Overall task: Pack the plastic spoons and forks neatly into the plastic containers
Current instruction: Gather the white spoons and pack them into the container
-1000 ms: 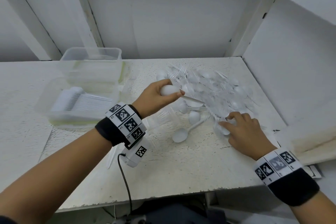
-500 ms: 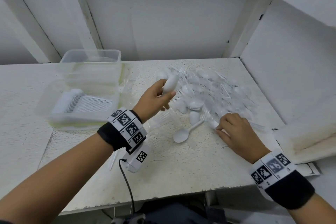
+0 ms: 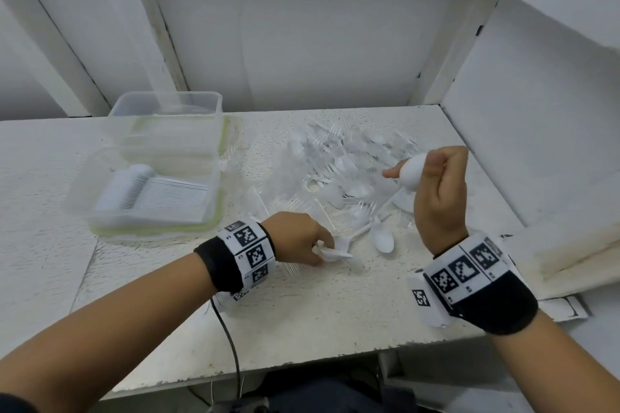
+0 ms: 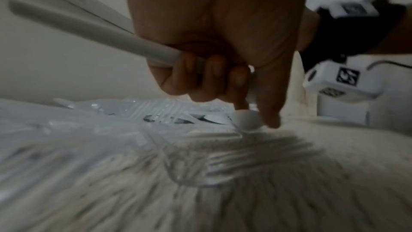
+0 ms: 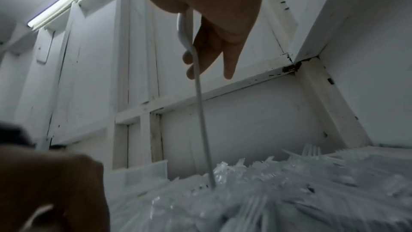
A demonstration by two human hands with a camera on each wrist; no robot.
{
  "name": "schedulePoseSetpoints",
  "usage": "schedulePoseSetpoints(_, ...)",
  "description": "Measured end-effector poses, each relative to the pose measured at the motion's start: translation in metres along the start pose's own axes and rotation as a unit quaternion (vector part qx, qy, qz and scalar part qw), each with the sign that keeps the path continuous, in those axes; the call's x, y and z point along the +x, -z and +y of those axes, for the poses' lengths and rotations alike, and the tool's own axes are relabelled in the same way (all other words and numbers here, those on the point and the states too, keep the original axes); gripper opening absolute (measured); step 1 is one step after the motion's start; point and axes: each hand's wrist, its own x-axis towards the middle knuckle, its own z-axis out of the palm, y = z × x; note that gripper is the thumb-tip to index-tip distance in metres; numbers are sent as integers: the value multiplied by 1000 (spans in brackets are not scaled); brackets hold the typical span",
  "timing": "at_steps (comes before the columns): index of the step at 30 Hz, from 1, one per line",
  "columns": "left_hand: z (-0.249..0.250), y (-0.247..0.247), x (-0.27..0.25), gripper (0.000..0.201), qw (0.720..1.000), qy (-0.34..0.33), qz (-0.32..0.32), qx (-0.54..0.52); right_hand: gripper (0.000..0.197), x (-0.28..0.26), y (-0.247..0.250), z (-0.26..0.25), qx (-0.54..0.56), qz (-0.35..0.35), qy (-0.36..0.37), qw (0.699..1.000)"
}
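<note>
At the centre of the head view, a loose heap of clear forks and white spoons (image 3: 352, 171) lies spread over the white worktop (image 3: 302, 312), between the two hands. The right hand (image 3: 439, 188), in the right half of the frame, is raised above the heap with its grip clamped on a white spoon (image 3: 414, 171); the bowl of the spoon shows beside the thumb. In the right wrist view that spoon's (image 5: 200, 94) thin handle hangs down from the fingers (image 5: 229, 55) to the heap below.

Lower centre, the left hand (image 3: 298, 238) is down at the worktop, fingers curled around white spoons (image 3: 335, 250) at the near edge of the heap. The left wrist view shows the grip closed on a bundle of white handles (image 4: 89, 29) that stick out to the upper left of the frame, with the forefinger pointing down beside a spoon bowl (image 4: 245, 119). One more white spoon (image 3: 382, 240) lies alone on the worktop, just right of the left hand.

At the left of the head view stand two clear plastic containers: the nearer container (image 3: 100, 211) holds a neat row of nested white spoons (image 3: 151, 191), and the farther container (image 3: 167, 107) sits right behind it, touching or nearly so; what it holds I cannot tell. Both wrists wear black bands with checkered marker tiles (image 3: 250, 253).
</note>
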Motion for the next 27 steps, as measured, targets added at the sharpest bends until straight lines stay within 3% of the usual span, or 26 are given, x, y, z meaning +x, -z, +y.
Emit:
schedulePoseSetpoints(3,0,-6,3,31,999,-4,28,31,33,7,-2,-5,72,-2,-14,997)
schedulePoseSetpoints(6,-1,-5,3,26,998,-11,57,-1,46,8,1,0,48,-38,-41,997)
schedulePoseSetpoints(9,-8,-1,-1,22,987,-29,113,-112,26,3,10,10,-11,-128,-78,989)
schedulePoseSetpoints(12,-11,12,-9,10,937,-35,220,-269,32,-6,20,22,-106,-189,-89,972)
schedulePoseSetpoints(15,-14,29,-16,7,885,24,258,-385,37,-12,30,25,-138,-211,-81,964)
schedulePoseSetpoints(17,-18,36,-17,12,830,52,275,-482,46,-13,38,28,-167,-254,-75,950)
schedulePoseSetpoints(20,-23,40,-19,20,733,74,276,-618,52,-15,51,39,-304,-351,-53,884)
schedulePoseSetpoints(24,-24,33,-17,30,713,83,254,-648,51,-18,57,59,-420,-420,-38,803)
schedulePoseSetpoints(27,-23,27,-12,27,701,109,255,-657,45,-23,56,64,-441,-442,-14,781)
